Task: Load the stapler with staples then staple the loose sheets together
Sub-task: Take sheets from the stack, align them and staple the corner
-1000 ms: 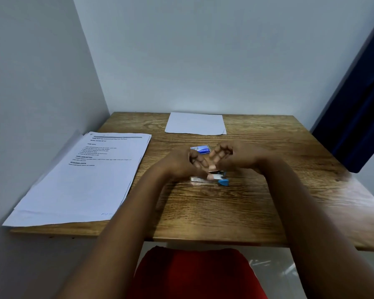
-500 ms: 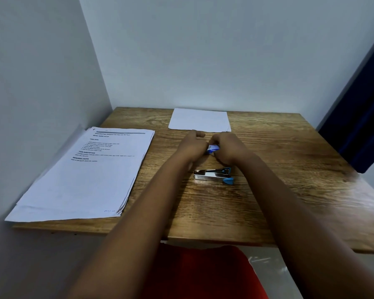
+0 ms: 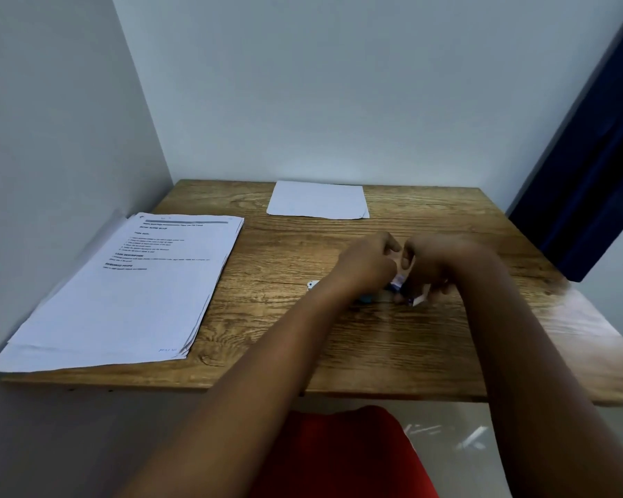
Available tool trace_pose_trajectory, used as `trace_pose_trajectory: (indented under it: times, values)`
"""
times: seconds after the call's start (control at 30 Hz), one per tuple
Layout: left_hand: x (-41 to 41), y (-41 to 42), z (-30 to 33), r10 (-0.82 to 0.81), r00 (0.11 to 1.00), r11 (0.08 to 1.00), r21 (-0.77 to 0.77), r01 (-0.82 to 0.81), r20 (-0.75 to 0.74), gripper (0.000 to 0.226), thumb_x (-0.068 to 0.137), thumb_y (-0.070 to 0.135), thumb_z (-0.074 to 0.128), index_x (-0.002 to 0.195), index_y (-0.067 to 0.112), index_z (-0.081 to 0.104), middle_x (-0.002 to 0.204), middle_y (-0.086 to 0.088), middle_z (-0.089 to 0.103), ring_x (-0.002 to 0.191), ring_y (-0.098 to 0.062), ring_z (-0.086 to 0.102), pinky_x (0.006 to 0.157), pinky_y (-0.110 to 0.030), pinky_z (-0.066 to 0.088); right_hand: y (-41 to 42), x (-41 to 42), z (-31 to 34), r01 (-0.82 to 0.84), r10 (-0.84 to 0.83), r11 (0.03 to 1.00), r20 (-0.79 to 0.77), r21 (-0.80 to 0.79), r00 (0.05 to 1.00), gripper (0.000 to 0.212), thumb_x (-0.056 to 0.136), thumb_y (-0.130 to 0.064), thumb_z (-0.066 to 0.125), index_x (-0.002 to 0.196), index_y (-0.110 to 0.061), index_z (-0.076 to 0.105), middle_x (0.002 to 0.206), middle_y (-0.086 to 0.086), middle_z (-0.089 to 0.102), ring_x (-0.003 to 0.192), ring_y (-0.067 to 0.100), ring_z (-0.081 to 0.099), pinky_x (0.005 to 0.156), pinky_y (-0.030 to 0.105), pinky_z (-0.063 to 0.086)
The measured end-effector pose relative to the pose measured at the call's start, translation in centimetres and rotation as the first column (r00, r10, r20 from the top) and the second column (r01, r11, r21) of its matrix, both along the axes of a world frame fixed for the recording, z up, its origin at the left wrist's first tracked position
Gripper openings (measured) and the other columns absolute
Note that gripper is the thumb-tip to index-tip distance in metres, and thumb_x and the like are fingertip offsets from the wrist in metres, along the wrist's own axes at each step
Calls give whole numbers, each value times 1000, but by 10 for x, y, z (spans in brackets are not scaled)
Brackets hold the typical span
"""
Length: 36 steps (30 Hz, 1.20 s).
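Note:
My left hand [image 3: 367, 264] and my right hand [image 3: 434, 269] meet over the middle of the wooden table [image 3: 374, 346]. Both pinch a small blue-and-white staple box [image 3: 397, 282], and a white flap of it sticks out under my right fingers. The stapler [image 3: 313, 284] lies on the table under my left wrist. Only its metal end and a bit of blue plastic show. A stack of loose printed sheets [image 3: 141, 282] lies at the table's left side, apart from both hands.
A blank white sheet [image 3: 317, 200] lies at the back middle of the table. Walls close in on the left and behind. A dark blue curtain [image 3: 590, 156] hangs at the right. Something red [image 3: 339, 454] sits below the table's front edge.
My hands have pulled the staple box back toward me and to the right, now lower over the stapler. The stapler is more hidden under my left wrist. The view has shifted.

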<state>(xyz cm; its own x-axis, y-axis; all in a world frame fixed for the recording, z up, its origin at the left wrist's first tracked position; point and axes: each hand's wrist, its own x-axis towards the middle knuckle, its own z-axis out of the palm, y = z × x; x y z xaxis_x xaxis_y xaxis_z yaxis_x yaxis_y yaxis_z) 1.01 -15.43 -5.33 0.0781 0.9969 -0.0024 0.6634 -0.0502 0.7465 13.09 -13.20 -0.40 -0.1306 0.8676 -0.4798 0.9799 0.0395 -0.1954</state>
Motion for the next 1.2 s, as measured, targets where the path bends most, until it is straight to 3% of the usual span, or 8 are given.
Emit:
trace_pose_trajectory:
  times: [0.13, 0.23, 0.5, 0.6, 0.7, 0.87, 0.93, 1.2]
  values:
    - [-49, -7, 9, 187, 982, 973, 137, -187, 13, 28, 90, 16, 58, 117, 20, 65, 124, -2, 65, 112, -21, 61, 98, -38, 48, 5, -19, 4, -91, 57, 956, 128, 278, 990, 52, 79, -46, 75, 116, -13, 58, 110, 7, 66, 94, 24, 64, 83, 39, 55]
    - [-107, -14, 14, 338, 941, 928, 171, -330, -22, 29, 90, 20, 59, 118, 18, 66, 130, -4, 61, 119, -23, 58, 101, -38, 45, 2, -51, 9, -144, 126, 871, 70, 470, 990, 58, 82, -55, 67, 125, -20, 53, 125, 6, 59, 112, 28, 56, 86, 38, 47]
    - [-250, -55, -5, 669, 712, 743, 157, -650, -214, 48, 87, 36, 67, 130, 16, 61, 143, -13, 49, 129, -34, 50, 108, -47, 41, -7, -171, -1, -378, 418, 826, -5, 418, 908, 55, 86, -50, 65, 128, -18, 53, 132, 5, 58, 120, 26, 53, 94, 39, 46]
    - [-278, -74, -19, 690, 642, 710, 137, -691, -335, 67, 82, 50, 72, 138, 18, 53, 148, -13, 45, 134, -35, 45, 111, -47, 38, -4, -209, -16, -430, 484, 806, -34, 407, 874, 62, 86, -53, 62, 135, -18, 47, 137, 7, 54, 123, 28, 52, 99, 43, 44]
    - [-295, -85, -31, 661, 659, 728, 97, -678, -359, 85, 78, 63, 72, 146, 20, 44, 155, -12, 38, 142, -32, 36, 115, -48, 32, 0, -237, -34, -466, 530, 779, -43, 419, 847, 75, 87, -59, 57, 147, -20, 34, 149, 9, 43, 134, 30, 43, 105, 46, 40]
    - [-302, -94, -52, 578, 634, 760, 57, -647, -514, 107, 73, 86, 49, 155, 23, 23, 163, -18, 19, 152, -35, 15, 119, -55, 15, 7, -259, -60, -521, 580, 735, -4, 433, 815, 90, 87, -71, 43, 156, -25, 9, 165, 11, 8, 152, 31, -2, 119, 55, 10]
    - [-302, -95, -58, 589, 635, 752, 52, -657, -500, 111, 69, 91, 41, 156, 24, 19, 164, -21, 15, 152, -38, 11, 120, -57, 11, 11, -262, -67, -530, 570, 748, 21, 399, 821, 95, 85, -75, 41, 157, -26, 2, 165, 13, 1, 151, 33, -8, 119, 56, 6]
    - [-303, -92, -61, 613, 652, 754, 84, -652, -447, 105, 75, 82, 51, 157, 26, 16, 163, -20, 19, 152, -37, 14, 120, -55, 12, 7, -270, -75, -528, 593, 756, -64, 387, 803, 87, 93, -59, 47, 157, -24, -1, 162, 14, 19, 151, 35, 3, 120, 53, 7]
